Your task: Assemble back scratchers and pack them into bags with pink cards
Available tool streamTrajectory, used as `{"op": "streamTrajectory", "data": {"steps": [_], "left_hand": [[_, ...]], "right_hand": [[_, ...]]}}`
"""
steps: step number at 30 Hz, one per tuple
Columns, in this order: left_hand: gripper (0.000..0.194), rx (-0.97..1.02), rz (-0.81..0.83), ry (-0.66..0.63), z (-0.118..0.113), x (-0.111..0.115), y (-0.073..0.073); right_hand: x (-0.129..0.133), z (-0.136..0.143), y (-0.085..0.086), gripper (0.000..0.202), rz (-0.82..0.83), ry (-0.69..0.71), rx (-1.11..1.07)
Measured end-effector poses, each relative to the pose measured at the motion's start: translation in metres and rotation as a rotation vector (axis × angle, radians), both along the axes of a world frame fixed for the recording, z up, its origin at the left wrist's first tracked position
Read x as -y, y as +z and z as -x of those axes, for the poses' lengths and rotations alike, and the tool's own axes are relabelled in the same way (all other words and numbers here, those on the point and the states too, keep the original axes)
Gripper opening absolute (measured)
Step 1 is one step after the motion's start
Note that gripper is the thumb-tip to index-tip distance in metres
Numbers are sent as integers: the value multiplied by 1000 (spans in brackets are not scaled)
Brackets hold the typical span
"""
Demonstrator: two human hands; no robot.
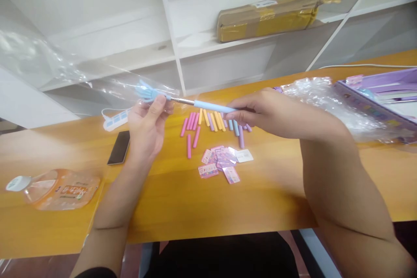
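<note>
A blue stick with a metal rod and a small hand-shaped end is held level above the table. My left hand pinches it just below the hand-shaped end, and clear plastic film lies around that end. The fingers of my right hand are closed on the far end of the blue handle. Beneath it, several pink sticks, yellow sticks and purple and blue sticks lie on the table. Nearer me is a loose pile of small printed cards.
On the wooden table at left are a bottle, a black phone and a white power strip. Bubble wrap and a purple box sit at right. A taped package rests on the shelf behind.
</note>
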State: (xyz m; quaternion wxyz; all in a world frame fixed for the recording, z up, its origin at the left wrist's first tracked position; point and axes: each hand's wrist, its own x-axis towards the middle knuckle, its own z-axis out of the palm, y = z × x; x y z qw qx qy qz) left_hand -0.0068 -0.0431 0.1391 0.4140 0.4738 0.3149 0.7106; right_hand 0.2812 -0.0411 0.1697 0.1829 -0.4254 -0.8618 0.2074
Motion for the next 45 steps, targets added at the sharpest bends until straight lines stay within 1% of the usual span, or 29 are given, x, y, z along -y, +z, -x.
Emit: {"op": "streamTrajectory", "data": {"steps": [3, 9, 14, 17, 21, 23, 28, 34, 37, 41, 45], "left_hand": [[32, -38, -7, -38, -4, 3, -3], [31, -136, 46, -73, -17, 9, -15], [33, -161, 86, -77, -21, 9, -20], [30, -127, 68, -49, -19, 8, -18], [28, -85, 51, -51, -15, 5, -14], [28, -76, 52, -69, -13, 4, -13], [25, -83, 43, -102, -13, 5, -14], [31, -105, 92, -151, -13, 6, -12], [31, -147, 96, -195, -12, 6, -11], [29, -199, 102, -269, -13, 7, -13], [28, -213, 114, -286, -14, 8, -18]], "right_hand": [[0, 6, -1, 52, -41, 7, -25], [4, 27, -10, 52, -78, 62, -179], [6, 37, -16, 48, -96, 5, -330], [7, 36, -14, 43, -74, -20, -381], [9, 29, -7, 41, -17, -31, -372], [9, 27, -5, 43, 1, -6, -371], [6, 20, -3, 42, 64, 111, -413], [2, 17, -4, 37, 119, 120, -443], [1, 18, -4, 36, 151, 135, -455], [0, 22, -7, 39, 126, 122, -455], [-2, 29, -14, 41, 70, 134, -499]]}}
